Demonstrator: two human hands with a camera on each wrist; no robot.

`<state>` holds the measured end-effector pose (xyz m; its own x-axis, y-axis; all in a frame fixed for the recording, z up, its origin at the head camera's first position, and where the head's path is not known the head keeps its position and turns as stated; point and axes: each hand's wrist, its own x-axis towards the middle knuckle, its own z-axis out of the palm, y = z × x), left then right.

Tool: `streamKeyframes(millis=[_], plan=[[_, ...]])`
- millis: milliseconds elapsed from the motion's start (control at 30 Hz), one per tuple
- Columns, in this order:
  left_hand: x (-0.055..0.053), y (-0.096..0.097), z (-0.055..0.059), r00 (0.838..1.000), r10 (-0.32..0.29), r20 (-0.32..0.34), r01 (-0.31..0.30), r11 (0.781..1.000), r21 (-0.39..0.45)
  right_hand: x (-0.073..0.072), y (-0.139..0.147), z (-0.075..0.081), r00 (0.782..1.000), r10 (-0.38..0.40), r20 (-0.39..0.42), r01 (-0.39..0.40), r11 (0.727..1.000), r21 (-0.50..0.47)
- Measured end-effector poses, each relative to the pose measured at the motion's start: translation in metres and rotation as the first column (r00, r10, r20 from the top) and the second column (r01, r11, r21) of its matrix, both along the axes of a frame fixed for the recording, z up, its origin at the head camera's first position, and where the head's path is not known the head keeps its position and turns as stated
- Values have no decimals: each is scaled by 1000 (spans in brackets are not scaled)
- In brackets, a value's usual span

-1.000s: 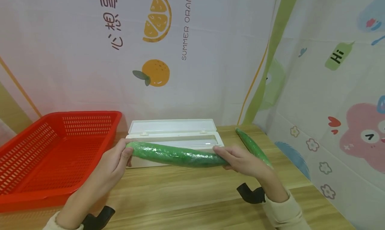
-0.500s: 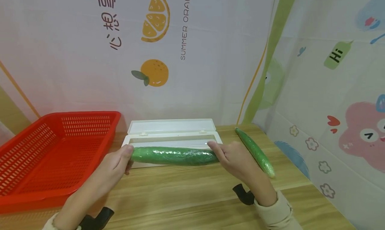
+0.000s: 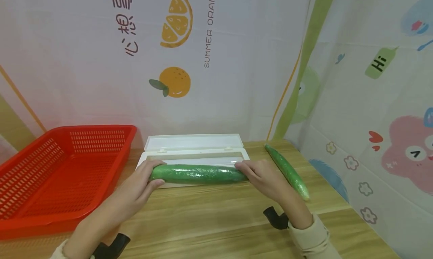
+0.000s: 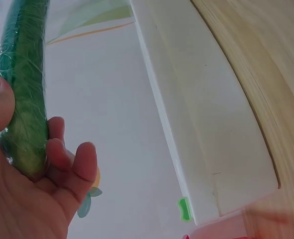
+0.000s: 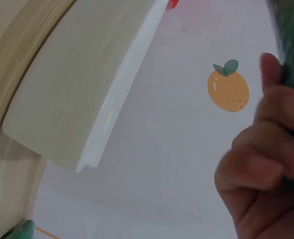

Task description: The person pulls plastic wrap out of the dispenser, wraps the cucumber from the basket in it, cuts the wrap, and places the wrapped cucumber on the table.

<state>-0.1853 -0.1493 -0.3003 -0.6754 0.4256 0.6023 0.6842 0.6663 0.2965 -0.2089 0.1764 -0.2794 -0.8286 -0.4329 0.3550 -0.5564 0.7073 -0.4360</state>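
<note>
A long green cucumber (image 3: 199, 174) in clear plastic film is held level between both hands, in front of a white box. My left hand (image 3: 137, 185) grips its paler end, thumb on the near side; the left wrist view shows the fingers curled around the wrapped cucumber (image 4: 25, 99). At the darker end, my right hand (image 3: 265, 178) grips with the thumb on top; in the right wrist view its fingers (image 5: 266, 144) are curled against the green skin. The long white box (image 3: 193, 152) has its lid (image 3: 193, 142) raised, and the cucumber hides part of it.
A red perforated basket (image 3: 71, 214) stands at the left. Another film-wrapped cucumber (image 3: 287, 170) lies slanted on the wood-grain table (image 3: 209, 221) at the right. Printed cloth (image 3: 236, 101) hangs behind and along the right side.
The cucumber has gone from tilted to level. My left hand has shifted its grip, its thumb now below and its fingers over the end. The right hand has moved slightly left.
</note>
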Motion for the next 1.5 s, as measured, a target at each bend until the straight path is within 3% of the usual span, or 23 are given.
streamKeyframes(millis=[100, 267, 433, 600, 800, 1000, 1233, 1500], plan=[[1, 0, 0, 999, 42, 30, -42, 999, -11, -1, 3, 0, 998, 65, -14, -65, 998, 27], [2, -2, 1, 990, 99, 99, -96, 995, -31, 1, 4, 3, 994, 105, -11, -104, 993, 58], [1, 0, 2, 978, 138, 157, -134, 990, -36, 3, 2, 2, 980, 168, -105, -158, 982, 101], [0, 1, 1, 978, 135, 158, -132, 991, -34, 5, -1, 0, 975, 157, -160, -140, 984, 110], [0, 2, -4, 992, 120, 35, -117, 990, -73, 6, -1, -2, 967, 130, -218, -98, 984, 151], [0, 5, -6, 979, 142, -145, -157, 982, -105, 5, -4, -5, 961, 141, -237, -86, 970, 228], [0, 8, -12, 985, 131, -109, -141, 987, -83, 4, -8, -9, 943, 155, -294, -67, 955, 288], [-3, 12, -16, 984, 120, -130, -125, 991, -37, 2, -8, -11, 939, 164, -304, -70, 952, 298]])
